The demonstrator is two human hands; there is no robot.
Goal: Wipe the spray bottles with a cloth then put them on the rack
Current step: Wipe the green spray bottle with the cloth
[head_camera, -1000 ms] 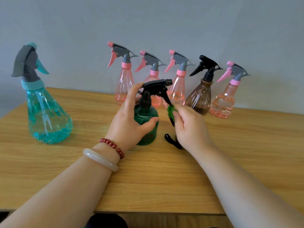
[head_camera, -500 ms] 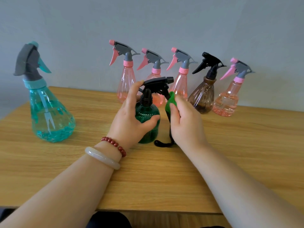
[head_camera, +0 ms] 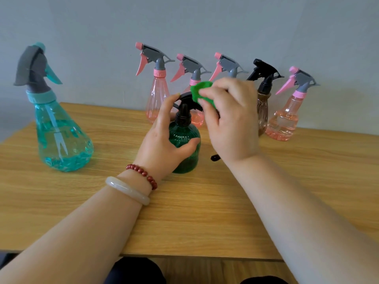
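Head view: left hand (head_camera: 162,144) grips the green bottle (head_camera: 184,138), right hand (head_camera: 231,124) pinches the cloth (head_camera: 200,91) against its top; wiping is underway and all racking remains.

The left hand (head_camera: 162,144) grips the green bottle (head_camera: 184,138) standing on the table (head_camera: 184,212), while the right hand (head_camera: 231,124) pinches a green cloth (head_camera: 200,91) against its black spray head (head_camera: 184,113). A teal bottle (head_camera: 61,136) stands at the left; four pink bottles (head_camera: 156,99) and a brown bottle (head_camera: 263,107) line the wall (head_camera: 102,37) behind.
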